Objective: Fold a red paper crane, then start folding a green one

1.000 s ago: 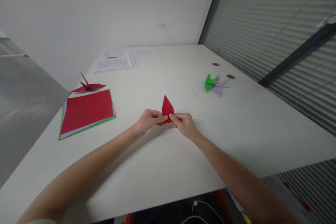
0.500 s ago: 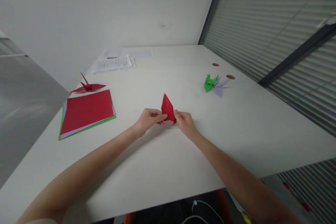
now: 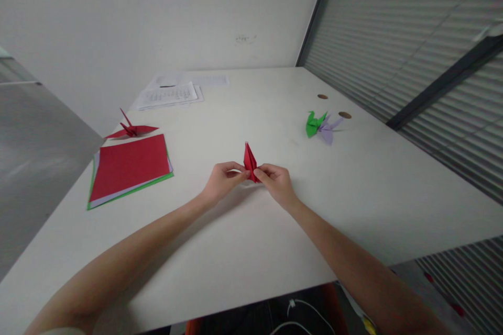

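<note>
A folded piece of red origami paper (image 3: 249, 157) stands point-up between my hands, over the middle of the white table (image 3: 243, 251). My left hand (image 3: 225, 179) pinches its lower left side between thumb and fingers. On the lower right side, my right hand (image 3: 275, 180) has its thumb pressed to the front, with the fingertips partly hidden behind the paper. The folded shape looks narrow, with a crease line running down its front.
To the left lies a stack of red, lilac and green paper sheets (image 3: 131, 167), with a red paper crane (image 3: 132, 130) behind it. Written pages (image 3: 168, 95) rest at the back. A green paper crane (image 3: 314, 124) and a lilac one (image 3: 327, 131) stand right, near two round table holes.
The red folded paper now appears narrower, with its front flaps drawn in. My right thumb has moved left onto its front, and both hands are closer together.
</note>
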Demonstrator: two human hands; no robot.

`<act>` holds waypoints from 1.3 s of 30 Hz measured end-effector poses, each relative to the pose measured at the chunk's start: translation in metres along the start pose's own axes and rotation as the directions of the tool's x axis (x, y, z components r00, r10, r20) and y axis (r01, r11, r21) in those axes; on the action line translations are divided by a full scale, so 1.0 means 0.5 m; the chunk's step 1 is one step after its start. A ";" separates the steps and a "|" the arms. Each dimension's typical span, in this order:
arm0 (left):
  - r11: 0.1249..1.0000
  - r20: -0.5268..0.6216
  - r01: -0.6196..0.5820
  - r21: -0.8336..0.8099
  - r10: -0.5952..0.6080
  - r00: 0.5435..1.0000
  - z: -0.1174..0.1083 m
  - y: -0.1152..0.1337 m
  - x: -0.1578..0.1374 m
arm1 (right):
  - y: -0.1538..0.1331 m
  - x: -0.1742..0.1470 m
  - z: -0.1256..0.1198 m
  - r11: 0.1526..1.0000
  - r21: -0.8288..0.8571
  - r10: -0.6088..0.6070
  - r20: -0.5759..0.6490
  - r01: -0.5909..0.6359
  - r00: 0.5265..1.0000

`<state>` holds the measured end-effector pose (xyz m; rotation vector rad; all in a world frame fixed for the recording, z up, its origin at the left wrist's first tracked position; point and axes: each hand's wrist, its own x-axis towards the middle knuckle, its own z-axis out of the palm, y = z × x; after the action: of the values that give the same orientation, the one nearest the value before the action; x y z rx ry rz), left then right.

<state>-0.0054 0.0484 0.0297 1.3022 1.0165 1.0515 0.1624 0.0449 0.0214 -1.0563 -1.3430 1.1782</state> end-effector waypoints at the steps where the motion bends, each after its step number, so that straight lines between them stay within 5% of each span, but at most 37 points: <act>1: 1.000 0.031 -0.005 -0.005 0.005 1.000 0.001 0.003 -0.002 | 0.001 0.002 -0.001 1.000 0.008 0.004 -0.011 -0.004 1.000; 5: 0.999 0.107 0.002 -0.043 0.002 0.994 0.008 0.011 -0.008 | 0.002 0.007 -0.001 1.000 0.012 0.019 -0.052 -0.019 0.998; 15: 0.998 0.068 0.064 -0.012 -0.063 0.996 0.008 -0.001 -0.002 | 0.013 0.003 0.002 1.000 -0.013 0.017 0.014 -0.017 1.000; 25: 0.990 0.057 -0.106 0.095 0.101 0.993 0.000 -0.005 0.004 | 0.014 0.004 -0.001 0.998 -0.066 -0.020 -0.072 0.015 0.997; 28: 0.978 -0.009 -0.133 0.163 0.136 0.991 -0.004 -0.005 0.006 | 0.016 -0.004 -0.002 0.982 -0.155 -0.114 -0.057 0.104 0.992; 34: 0.991 -0.118 -0.130 0.042 0.134 0.984 -0.001 -0.006 0.005 | 0.009 -0.017 -0.004 0.851 -0.376 -0.374 0.056 0.366 0.926; 39: 0.997 -0.006 -0.063 -0.048 0.063 0.998 0.006 -0.001 -0.002 | -0.002 -0.021 -0.002 0.801 -0.408 -0.434 0.106 0.437 0.895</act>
<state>-0.0025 0.0469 0.0295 1.3005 0.9528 1.1201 0.1645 0.0345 0.0208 -0.9587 -1.7836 0.5535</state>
